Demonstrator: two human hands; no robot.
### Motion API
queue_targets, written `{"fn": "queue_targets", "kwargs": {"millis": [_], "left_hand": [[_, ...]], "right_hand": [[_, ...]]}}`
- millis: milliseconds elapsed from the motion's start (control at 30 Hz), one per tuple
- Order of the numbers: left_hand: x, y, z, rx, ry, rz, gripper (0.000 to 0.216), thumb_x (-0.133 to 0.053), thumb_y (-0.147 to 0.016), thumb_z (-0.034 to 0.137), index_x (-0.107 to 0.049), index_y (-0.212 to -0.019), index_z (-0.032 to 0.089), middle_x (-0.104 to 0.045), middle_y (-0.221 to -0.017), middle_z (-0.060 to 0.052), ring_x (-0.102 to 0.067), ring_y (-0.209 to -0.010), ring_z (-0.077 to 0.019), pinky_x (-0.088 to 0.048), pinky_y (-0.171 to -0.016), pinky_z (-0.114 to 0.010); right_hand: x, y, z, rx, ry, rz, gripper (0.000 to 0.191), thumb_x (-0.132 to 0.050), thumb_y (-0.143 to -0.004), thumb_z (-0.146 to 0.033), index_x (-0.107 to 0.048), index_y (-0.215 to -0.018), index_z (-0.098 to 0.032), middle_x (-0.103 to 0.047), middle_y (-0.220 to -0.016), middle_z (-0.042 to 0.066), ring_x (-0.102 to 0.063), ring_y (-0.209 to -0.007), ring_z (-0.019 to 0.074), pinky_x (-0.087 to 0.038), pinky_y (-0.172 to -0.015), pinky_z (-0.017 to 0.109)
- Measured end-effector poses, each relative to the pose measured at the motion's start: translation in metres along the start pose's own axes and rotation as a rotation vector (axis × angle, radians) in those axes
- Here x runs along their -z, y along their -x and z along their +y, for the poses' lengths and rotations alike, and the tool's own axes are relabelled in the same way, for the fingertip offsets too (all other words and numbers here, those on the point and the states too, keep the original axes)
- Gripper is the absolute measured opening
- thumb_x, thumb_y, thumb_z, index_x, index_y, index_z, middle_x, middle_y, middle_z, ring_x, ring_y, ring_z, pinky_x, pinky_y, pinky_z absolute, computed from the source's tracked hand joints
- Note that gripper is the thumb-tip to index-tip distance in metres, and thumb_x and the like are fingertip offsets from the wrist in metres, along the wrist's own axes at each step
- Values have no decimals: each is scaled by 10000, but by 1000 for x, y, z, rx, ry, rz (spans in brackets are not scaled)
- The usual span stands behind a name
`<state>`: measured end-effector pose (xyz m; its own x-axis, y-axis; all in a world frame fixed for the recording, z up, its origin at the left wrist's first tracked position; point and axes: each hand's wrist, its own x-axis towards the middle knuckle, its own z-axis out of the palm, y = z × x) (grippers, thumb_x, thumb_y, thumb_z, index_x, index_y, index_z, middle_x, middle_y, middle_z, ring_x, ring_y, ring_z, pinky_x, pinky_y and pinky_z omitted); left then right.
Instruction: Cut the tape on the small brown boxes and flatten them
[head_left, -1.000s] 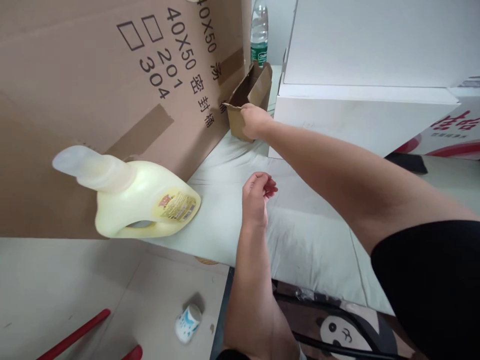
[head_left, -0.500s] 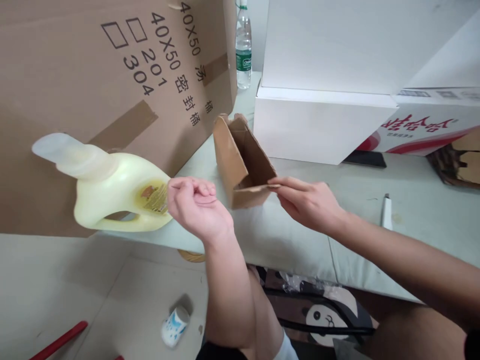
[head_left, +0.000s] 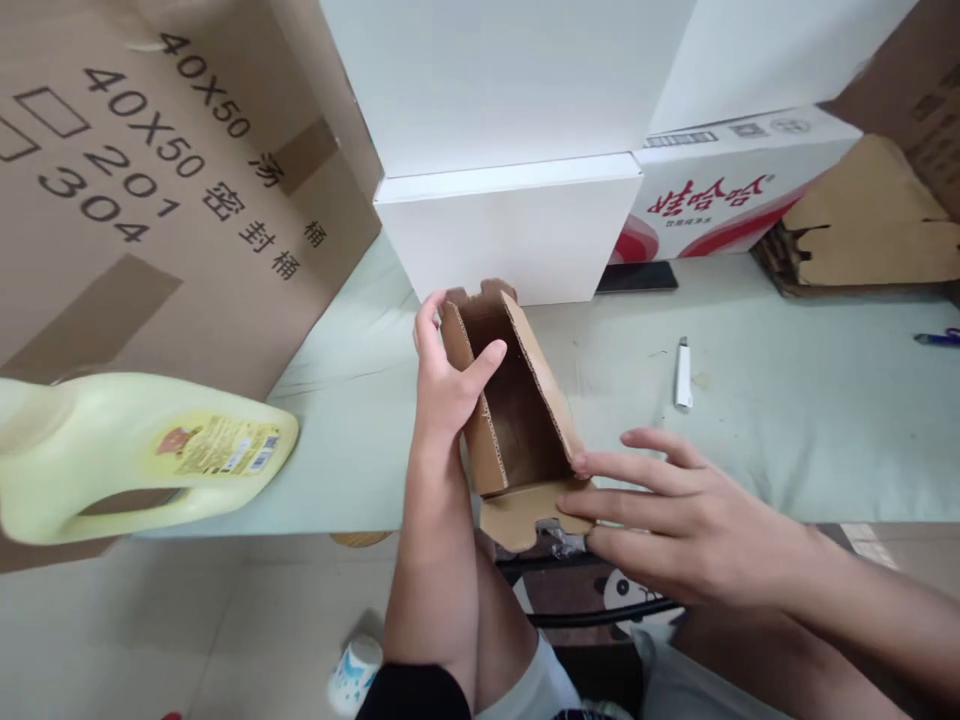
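Observation:
A small open brown cardboard box (head_left: 491,455) stands on the pale green cloth-covered surface, its inside facing up and no contents visible. My left hand (head_left: 450,385) grips its left wall, thumb over the top edge and fingers round the far outer corner. At the near end a notched flap (head_left: 517,515) is folded outward. My right hand (head_left: 675,510) has its fingers spread, with fingertips touching that flap and the box's near right corner. To the left lies a pale yellow jug-like bottle (head_left: 217,445) with a handle and a label.
A large printed carton (head_left: 225,130) rises at the left. White boxes (head_left: 510,235) and a red-and-white carton (head_left: 705,200) stand at the back. A white utility knife (head_left: 682,375), a dark flat object (head_left: 637,277) and stacked cardboard (head_left: 862,240) lie rightward. On the floor is a paper cup (head_left: 354,675).
My left hand has moved from beside the yellow bottle onto the box's left wall. My right hand has gone from pinching the box edge to spread fingers. The near flap now folds outward. The view has shifted right.

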<state>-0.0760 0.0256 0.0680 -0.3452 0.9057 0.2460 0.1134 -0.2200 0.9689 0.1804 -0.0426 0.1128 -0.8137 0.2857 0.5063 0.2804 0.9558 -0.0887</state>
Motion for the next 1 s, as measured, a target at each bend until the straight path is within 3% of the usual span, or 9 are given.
{"fn": "queue_targets", "kwargs": {"millis": [100,233,400,567,700,833,1000], "left_hand": [[-5,-4,-6,28,28,14,903,-885,-675,326,-427,-1450,404,-400,-1606,-65,-399,-1494,-382,-383,-1184,-519],[-4,-9,-10,95,187,-7,813,-751,-703,307,-406,-1433,400,-581,-1365,-73,-627,-1214,-327,-523,-1016,-463],[1,-9,-13,28,270,11,746,-682,-662,312,-436,-1357,426,-599,-1205,-34,-642,-1124,-297,-542,-942,-437],[8,-9,-22,-69,281,-66,804,-797,-640,438,-452,-1366,447,-584,-1204,-28,-613,-1182,-324,-506,-1015,-487],[19,-12,-34,-132,104,-36,874,-841,-613,608,-470,-1385,436,-575,-1183,-33,-628,-1090,-279,-537,-976,-449],[24,-14,-41,-173,-158,21,818,-758,-686,776,-516,-1363,388,-567,-1098,-39,-618,-1037,-249,-542,-985,-442],[13,-14,-42,-190,-283,44,857,-647,-767,855,-464,-1446,365,-542,-1212,-68,-592,-1221,-285,-477,-1100,-492]], "right_hand": [[-7,4,7,-28,-78,24,198,-600,-1022,-232,-703,-876,-318,-783,-1222,-133,-511,-1437,105,-272,-1244,348],[-8,10,22,-152,-125,78,178,-640,-970,-203,-694,-1066,-343,-794,-1193,-108,-522,-1447,172,-158,-1298,426],[-10,18,42,-268,-21,171,221,-655,-948,-172,-665,-1087,-344,-811,-1104,-53,-607,-1362,227,-304,-1205,463],[-24,17,50,-361,74,260,276,-658,-940,-161,-666,-1148,-342,-802,-1131,-11,-617,-1349,268,-388,-1110,464],[-31,15,51,-370,112,277,342,-648,-941,-147,-641,-1250,-294,-770,-1254,51,-616,-1352,307,-424,-1081,476],[-40,17,52,-394,101,198,332,-619,-970,-203,-635,-1301,-233,-705,-1393,99,-565,-1405,357,-432,-1082,519],[-53,20,54,-475,2,57,373,-551,-986,-224,-634,-1348,-194,-688,-1421,98,-510,-1442,381,-447,-1053,530]]}}
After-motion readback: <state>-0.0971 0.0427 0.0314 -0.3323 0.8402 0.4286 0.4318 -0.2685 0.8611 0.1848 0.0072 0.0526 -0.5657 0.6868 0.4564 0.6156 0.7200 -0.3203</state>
